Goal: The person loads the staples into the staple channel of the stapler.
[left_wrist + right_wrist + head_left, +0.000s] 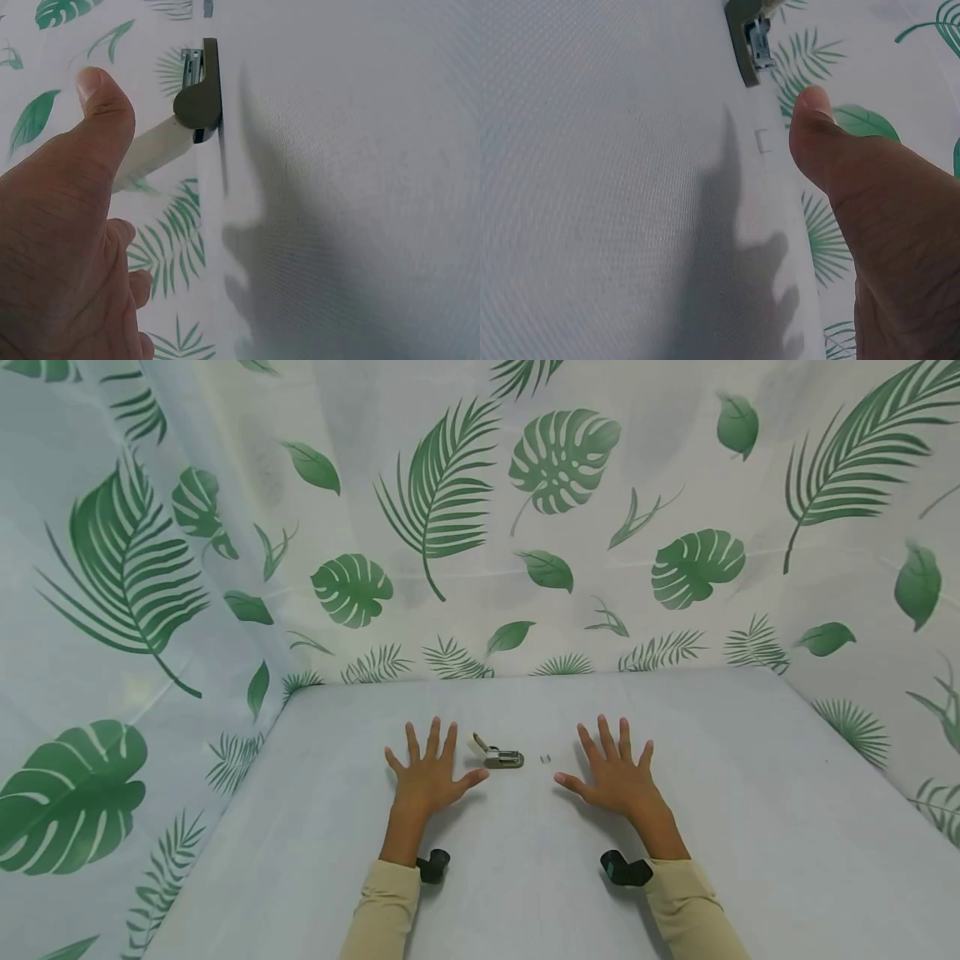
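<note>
A small stapler [504, 760] lies on the white table with its pale lid swung up toward the left and its metal staple channel exposed. Just right of it is a small loose staple or pair of staples [545, 759], seen as a thin bracket-shaped staple [762, 142] in the right wrist view. My left hand [427, 783] is spread, palm down, left of the stapler, thumb tip near its base but apart from it. On the other side, my right hand [621, 783] is spread too, its thumb pointing at the staples. Neither hand holds anything.
The white tabletop [525, 877] reaches back to a curtain [465, 610] printed with green leaves, which also hangs along both sides. A black wrist camera [433, 866] sits at the left cuff, another black camera [626, 869] at the right cuff.
</note>
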### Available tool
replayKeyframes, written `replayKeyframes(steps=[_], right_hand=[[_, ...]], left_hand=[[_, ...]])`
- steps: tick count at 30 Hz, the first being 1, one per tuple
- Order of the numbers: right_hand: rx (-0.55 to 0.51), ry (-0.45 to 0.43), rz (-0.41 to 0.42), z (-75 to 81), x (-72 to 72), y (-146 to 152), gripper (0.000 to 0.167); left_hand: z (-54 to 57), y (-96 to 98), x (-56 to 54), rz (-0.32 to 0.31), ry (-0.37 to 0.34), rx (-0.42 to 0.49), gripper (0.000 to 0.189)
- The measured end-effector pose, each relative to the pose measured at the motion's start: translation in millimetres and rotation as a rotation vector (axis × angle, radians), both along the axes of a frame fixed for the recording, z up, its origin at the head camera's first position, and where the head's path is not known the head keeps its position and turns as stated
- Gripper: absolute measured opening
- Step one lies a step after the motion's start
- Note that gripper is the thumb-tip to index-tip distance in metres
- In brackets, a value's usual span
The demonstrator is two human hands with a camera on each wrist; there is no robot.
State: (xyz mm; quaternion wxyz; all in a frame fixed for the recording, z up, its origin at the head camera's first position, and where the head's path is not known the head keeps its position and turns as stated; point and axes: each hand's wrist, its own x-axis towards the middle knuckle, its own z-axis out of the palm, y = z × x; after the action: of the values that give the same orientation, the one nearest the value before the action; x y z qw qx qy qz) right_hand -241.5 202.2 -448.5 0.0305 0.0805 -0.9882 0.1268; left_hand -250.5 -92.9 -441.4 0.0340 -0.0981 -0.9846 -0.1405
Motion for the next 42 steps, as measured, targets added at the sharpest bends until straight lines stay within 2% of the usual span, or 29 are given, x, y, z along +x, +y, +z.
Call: replayKeyframes(steps=[7,11,13,20,24,29,34,42], right_hand=[[-0.017,-0.017,0.004,-1.6,-1.1,-0.6,0.095],[-0.022,-0.01,0.013,-3.6,-3.8,-2.7,0.088],[-0.018,0.008,0.02,-4.5,-4.9,-4.1,0.082],[-0.011,0.115,0.047,-9.6,-8.5,-9.1,0.061],[-0.005,0.149,0.057,-11.2,-8.9,-12.1,0.053],[0.004,0.126,0.049,-10.8,-7.8,-14.5,0.05],[0.003,0.098,0.032,-8.9,-6.6,-14.2,0.048],[0.009,0.089,0.032,-7.5,-9.1,-16.0,0.045]], left_hand=[[3.5,6.3,-0.6,-0.019,0.015,0.047,0.093],[3.8,12.1,-2.9,-0.021,0.05,0.119,0.082],[3.3,15.3,-5.5,-0.019,0.055,0.187,0.074],[-6.6,25.5,-15.3,-0.042,0.005,0.547,0.055],[-14.6,29.2,-18.6,-0.07,0.033,0.66,0.045],[-18.7,33.1,-20.5,-0.053,0.035,0.713,0.033],[-18.4,37.0,-20.3,-0.04,-0.009,0.738,0.03],[-15.2,42.3,-17.4,-0.101,-0.084,0.761,0.033]])
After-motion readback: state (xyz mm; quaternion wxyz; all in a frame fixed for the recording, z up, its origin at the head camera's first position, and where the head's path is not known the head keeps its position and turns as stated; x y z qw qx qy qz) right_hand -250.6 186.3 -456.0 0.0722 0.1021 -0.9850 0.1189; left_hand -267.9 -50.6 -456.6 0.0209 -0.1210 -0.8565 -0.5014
